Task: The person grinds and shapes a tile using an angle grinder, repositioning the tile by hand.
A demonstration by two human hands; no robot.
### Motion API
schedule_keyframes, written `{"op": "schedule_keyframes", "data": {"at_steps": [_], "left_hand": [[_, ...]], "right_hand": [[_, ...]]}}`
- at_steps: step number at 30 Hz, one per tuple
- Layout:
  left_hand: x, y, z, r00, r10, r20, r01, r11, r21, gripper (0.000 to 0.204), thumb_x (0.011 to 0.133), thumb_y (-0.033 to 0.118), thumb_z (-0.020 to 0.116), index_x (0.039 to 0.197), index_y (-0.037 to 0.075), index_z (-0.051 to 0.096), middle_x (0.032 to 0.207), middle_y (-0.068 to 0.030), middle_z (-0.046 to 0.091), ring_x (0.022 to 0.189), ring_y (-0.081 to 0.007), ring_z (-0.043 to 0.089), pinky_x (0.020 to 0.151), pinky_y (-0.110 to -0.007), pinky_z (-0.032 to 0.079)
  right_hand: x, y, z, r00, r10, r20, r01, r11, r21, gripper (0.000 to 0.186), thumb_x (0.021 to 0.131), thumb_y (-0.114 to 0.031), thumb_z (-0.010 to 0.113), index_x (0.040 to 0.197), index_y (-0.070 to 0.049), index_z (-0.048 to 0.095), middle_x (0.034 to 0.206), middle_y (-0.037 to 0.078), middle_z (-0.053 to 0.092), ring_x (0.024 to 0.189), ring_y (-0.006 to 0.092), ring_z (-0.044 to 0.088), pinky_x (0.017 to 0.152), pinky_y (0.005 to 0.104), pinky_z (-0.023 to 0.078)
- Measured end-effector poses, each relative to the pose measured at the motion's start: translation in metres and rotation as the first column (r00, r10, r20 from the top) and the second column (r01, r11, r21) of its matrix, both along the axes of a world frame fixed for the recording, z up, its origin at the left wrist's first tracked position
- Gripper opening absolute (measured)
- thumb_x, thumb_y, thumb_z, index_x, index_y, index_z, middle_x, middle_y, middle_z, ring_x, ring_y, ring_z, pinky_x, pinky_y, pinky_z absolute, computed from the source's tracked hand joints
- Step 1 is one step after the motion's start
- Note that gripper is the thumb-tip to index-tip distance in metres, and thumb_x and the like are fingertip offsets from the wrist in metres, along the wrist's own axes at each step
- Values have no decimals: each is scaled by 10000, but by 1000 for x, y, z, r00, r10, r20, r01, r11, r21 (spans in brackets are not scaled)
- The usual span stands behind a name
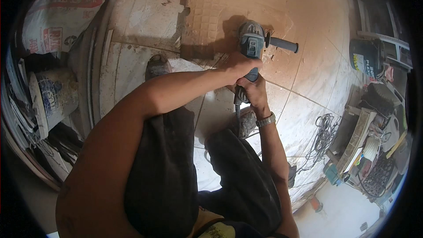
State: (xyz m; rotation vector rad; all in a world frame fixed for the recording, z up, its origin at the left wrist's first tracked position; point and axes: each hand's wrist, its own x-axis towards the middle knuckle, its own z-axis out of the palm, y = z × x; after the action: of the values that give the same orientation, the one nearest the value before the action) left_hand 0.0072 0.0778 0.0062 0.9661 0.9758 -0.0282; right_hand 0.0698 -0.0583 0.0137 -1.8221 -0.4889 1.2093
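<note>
An angle grinder (252,46) with a dark body and a black side handle (285,45) sticking out to the right is held in both hands. My left hand (241,67) is wrapped round its body from the left. Just behind, my right hand (255,91) grips the rear end, where the power cord comes out; a watch (266,120) is on that wrist. The grinder's head is over a brown flat slab (246,0) with a grid pattern and a notched left edge. The disc is hidden beneath the head, so I cannot tell whether it touches the slab.
Dusty tiles (141,22) cover the floor. Left are a red-and-white sack (61,22), a splattered bucket (61,90) and long strips. Right are a dark bucket (365,59), a coiled cable (324,136) and a toolbox (359,139) among clutter. My shoe (247,122) is close behind the grinder.
</note>
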Motion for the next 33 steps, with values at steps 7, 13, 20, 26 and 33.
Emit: {"op": "schedule_keyframes", "data": {"at_steps": [7, 13, 20, 26, 33], "left_hand": [[-21, -2, -15, 999, 29, -40, -27, 999, 37, 368, 753, 283, 869, 955, -2, 754, 909, -86, 751, 799, -188, 703, 728, -350, 559], [-39, -5, -22, 964, 246, 99, -247, 969, 3, 316, 752, 233, 848, 923, -15, 752, 850, -92, 743, 741, -173, 687, 661, -369, 552], [-38, -5, -5, 976, 217, 21, -217, 975, 35, 333, 754, 239, 854, 923, -23, 741, 846, -85, 739, 734, -171, 683, 663, -356, 549], [-24, -8, -14, 987, 152, 44, -152, 988, 3, 362, 741, 306, 856, 865, -16, 747, 824, -92, 736, 723, -173, 680, 659, -363, 549], [-9, -3, 14, 995, -51, -80, 54, 998, 24, 381, 734, 344, 847, 843, -9, 757, 812, -101, 739, 714, -180, 691, 631, -359, 548]], "right_hand": [[-20, 3, -11, 997, 21, -70, -14, 996, 93, 375, 874, -153, 826, 1163, 34, 677, 998, 76, 753, 880, 158, 709, 777, 312, 570], [-25, 7, -15, 992, 102, -71, -96, 992, 84, 391, 868, -159, 840, 1168, 39, 684, 994, 65, 753, 877, 165, 707, 784, 315, 569], [-23, 6, -7, 994, 99, -52, -94, 991, 92, 388, 853, -147, 851, 1153, 41, 692, 1001, 67, 757, 880, 165, 706, 801, 317, 567], [-16, 1, -11, 998, 36, 43, -39, 995, 92, 356, 861, -129, 842, 1129, 47, 688, 995, 82, 765, 886, 170, 719, 793, 309, 571], [-2, -8, -4, 1000, -1, -30, 1, 1000, -18, 431, 797, -150, 857, 1131, 63, 688, 1002, 107, 764, 894, 184, 716, 828, 323, 576]]}}
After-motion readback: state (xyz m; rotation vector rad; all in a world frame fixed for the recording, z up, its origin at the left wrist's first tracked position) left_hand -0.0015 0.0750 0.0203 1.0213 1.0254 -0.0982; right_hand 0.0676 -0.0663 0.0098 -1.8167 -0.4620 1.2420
